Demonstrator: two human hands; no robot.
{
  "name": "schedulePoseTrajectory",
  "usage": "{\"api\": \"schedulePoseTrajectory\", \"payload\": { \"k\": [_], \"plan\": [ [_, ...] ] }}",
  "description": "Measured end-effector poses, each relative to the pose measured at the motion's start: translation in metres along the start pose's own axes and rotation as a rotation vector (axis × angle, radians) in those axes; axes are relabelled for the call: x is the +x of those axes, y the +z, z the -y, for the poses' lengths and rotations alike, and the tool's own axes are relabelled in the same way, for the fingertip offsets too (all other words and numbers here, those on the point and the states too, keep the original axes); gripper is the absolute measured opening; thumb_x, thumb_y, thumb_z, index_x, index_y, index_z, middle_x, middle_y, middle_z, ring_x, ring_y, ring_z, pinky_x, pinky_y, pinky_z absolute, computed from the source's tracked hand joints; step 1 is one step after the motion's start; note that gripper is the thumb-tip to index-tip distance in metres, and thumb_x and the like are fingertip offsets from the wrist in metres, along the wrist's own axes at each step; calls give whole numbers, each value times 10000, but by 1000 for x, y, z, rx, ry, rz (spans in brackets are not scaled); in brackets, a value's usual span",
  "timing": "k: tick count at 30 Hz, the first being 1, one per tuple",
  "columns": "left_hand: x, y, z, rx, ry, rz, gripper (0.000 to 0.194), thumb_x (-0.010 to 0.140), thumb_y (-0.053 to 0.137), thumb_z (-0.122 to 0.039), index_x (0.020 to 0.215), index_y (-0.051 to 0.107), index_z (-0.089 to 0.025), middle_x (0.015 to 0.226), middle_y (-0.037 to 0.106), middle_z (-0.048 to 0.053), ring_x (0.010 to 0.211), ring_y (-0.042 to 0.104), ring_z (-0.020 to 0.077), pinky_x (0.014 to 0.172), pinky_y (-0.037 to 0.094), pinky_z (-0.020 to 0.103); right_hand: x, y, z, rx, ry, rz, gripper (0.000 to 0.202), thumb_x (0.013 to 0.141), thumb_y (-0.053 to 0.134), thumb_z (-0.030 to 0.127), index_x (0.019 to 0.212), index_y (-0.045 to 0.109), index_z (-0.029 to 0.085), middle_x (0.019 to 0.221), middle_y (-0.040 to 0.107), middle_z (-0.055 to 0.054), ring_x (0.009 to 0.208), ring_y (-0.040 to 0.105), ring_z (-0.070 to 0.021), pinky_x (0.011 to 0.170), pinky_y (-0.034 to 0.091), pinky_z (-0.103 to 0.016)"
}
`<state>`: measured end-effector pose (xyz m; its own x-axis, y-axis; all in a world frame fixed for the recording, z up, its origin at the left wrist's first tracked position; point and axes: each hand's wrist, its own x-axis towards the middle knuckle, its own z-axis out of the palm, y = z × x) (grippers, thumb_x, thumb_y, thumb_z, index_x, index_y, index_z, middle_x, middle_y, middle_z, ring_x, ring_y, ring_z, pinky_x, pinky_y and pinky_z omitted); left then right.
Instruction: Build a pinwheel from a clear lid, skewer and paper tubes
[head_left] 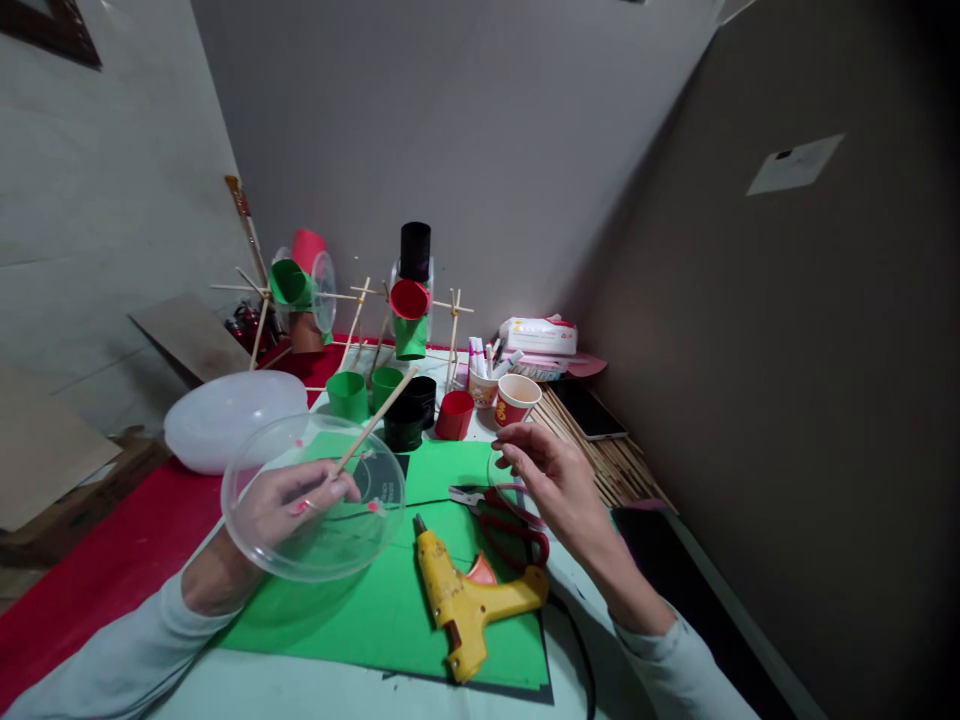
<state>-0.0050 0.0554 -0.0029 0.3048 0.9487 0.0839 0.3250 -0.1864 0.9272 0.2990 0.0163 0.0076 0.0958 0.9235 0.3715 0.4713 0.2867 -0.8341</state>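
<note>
My left hand (300, 497) is closed on a thin wooden stick (379, 415) that slants up to the right. A round clear plastic lid (330, 560) with small red marks is at the same hand, which shows through it; I cannot tell whether the stick passes through the lid. My right hand (551, 472) hovers with its fingers loosely bent and apart, nothing visible in them. Below it lie red-handled scissors (517, 535) and another clear lid (496, 470), partly hidden. A yellow hot glue gun (465, 605) rests on green sheets (330, 625) between my hands.
Behind stand green cups (347, 397), black cups (403, 425), a red cup (454, 416) and a paper cup (517, 400). Stick frames carry coloured cups (410, 300) at the back. Sticks (600, 455) and a phone (589, 410) lie right, a white bowl-like piece (232, 415) left.
</note>
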Motion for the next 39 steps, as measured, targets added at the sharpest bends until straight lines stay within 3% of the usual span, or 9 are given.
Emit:
{"api": "schedulePoseTrajectory", "payload": {
  "k": [8, 11, 18, 21, 24, 28, 32, 35, 39],
  "plan": [
    [-3, 2, -2, -62, 26, 47, 355, 846, 650, -524, 741, 734, -195, 778, 734, 56, 758, 592, 219, 714, 438, 299, 34, 9, 12, -329, -167, 144, 143, 951, 618, 250, 1046, 672, 157, 954, 727, -41, 806, 673, -173, 779, 526, -355],
    [-5, 2, -4, -92, 17, -2, 327, 838, 667, -497, 739, 743, -195, 745, 707, 38, 764, 600, 212, 712, 426, 286, 38, 8, 15, -394, -200, 162, 143, 940, 589, 207, 1045, 679, 172, 960, 740, -64, 822, 680, -191, 773, 511, -349],
    [-9, 4, -6, -117, 31, -70, 268, 833, 671, -455, 769, 763, -211, 674, 666, 7, 624, 513, 159, 596, 365, 279, -28, -12, 18, -488, -171, 251, 173, 975, 525, 215, 1081, 661, 215, 968, 730, -83, 803, 688, -213, 716, 525, -330],
    [-12, 5, -11, -179, -24, -62, 280, 831, 670, -474, 821, 767, -211, 505, 495, -38, 473, 327, 109, 497, 253, 271, -61, -15, 20, -521, -226, 392, 276, 958, 487, 151, 1163, 660, 219, 1160, 725, -123, 1050, 689, -265, 877, 561, -401],
    [-15, 4, -16, -200, -25, -61, 281, 824, 659, -453, 866, 772, -199, 463, 464, -40, 474, 346, 119, 501, 261, 264, -80, -11, 20, -568, -294, 489, 414, 892, 459, 63, 1242, 632, 201, 1249, 705, -134, 1175, 642, -316, 1010, 513, -516],
    [-18, 5, -20, -219, 11, -100, 290, 826, 643, -438, 909, 777, -195, 493, 521, -9, 610, 523, 193, 584, 364, 291, -89, -1, 18, -703, -363, 591, 489, 836, 454, 58, 1304, 577, 124, 1254, 682, -184, 1152, 633, -358, 1005, 497, -614],
    [-20, 5, -16, -269, 83, -164, 283, 840, 633, -433, 921, 786, -209, 495, 473, -7, 735, 591, 237, 660, 414, 321, -90, 7, 10, -771, -439, 576, 480, 865, 428, 55, 1313, 575, 147, 1242, 696, -170, 1065, 662, -323, 923, 555, -551],
    [-20, 5, -12, -281, 125, -197, 288, 840, 637, -433, 929, 795, -210, 497, 463, -4, 738, 591, 237, 671, 424, 330, -89, 9, 0, -837, -521, 573, 489, 906, 406, 52, 1354, 558, 176, 1284, 695, -155, 1076, 682, -302, 880, 590, -481],
    [-22, 3, -14, -297, 202, -234, 266, 841, 638, -406, 884, 804, -202, 433, 316, -48, 561, 468, 174, 612, 385, 309, -89, 8, -12, -942, -631, 524, 519, 885, 425, 41, 1380, 526, 160, 1358, 666, -164, 1162, 687, -311, 913, 615, -464]
  ]
}}
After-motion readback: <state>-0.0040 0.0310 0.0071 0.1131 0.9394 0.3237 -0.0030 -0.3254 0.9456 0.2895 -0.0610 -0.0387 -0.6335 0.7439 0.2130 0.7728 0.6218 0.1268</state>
